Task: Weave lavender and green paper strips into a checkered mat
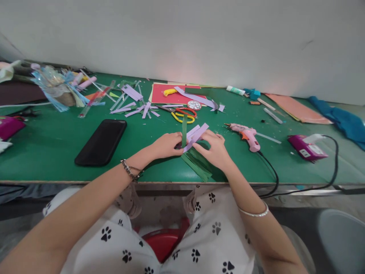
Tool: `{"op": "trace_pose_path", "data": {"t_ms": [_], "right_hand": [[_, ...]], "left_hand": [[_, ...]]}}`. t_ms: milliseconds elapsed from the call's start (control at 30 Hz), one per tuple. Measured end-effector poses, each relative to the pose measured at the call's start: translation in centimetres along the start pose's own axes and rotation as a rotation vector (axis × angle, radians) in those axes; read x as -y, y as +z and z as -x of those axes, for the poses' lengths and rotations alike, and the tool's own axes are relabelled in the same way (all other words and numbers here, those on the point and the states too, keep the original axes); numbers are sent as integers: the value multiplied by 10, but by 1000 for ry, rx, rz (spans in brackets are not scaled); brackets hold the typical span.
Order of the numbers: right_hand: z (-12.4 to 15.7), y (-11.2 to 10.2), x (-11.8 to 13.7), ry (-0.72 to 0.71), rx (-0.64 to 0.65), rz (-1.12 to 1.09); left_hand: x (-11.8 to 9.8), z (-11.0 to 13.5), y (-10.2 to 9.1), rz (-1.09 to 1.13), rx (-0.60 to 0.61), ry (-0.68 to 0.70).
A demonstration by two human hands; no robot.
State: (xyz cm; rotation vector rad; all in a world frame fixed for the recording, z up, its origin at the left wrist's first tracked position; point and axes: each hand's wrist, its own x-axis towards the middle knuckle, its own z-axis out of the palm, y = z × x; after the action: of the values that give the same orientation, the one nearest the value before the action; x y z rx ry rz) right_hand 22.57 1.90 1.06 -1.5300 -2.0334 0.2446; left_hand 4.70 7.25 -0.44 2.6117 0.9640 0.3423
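Observation:
My left hand (169, 145) is closed near the front of the table, its fingers pinching an upright green paper strip (184, 129). Close beside it, my right hand (215, 149) has thumb and fingers around a lilac paper strip (196, 137), which slants up to the right. The strips meet between both hands; whether they are joined there is hidden by my fingers. A bundle of green paper strips (196, 163) lies flat below my right hand. Scissors with red and yellow handles (184, 115) rest just beyond my hands.
On the green table (154, 171), a black phone (101, 142) lies left. To the right are a pink glue gun (247, 135) with a cable and a purple power socket (308, 147). Lilac strips (132, 92), red paper (171, 93) and a glue tube (235, 90) lie behind.

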Motion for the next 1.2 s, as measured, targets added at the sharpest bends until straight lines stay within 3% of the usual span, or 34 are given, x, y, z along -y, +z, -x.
{"op": "trace_pose_path", "data": {"t_ms": [267,500,700,1200], "right_hand": [[-4,7,5,16,-21,-136],[-4,11,12,27,-56,-46],[-2,10,11,25,-27,58],[3,5,0,9,-2,-64]], "left_hand": [[2,1,3,-14,-39,-53],[1,1,4,-18,-52,-31],[3,2,4,127,-64,-56],[2,2,1,144,-63,-109]]}}
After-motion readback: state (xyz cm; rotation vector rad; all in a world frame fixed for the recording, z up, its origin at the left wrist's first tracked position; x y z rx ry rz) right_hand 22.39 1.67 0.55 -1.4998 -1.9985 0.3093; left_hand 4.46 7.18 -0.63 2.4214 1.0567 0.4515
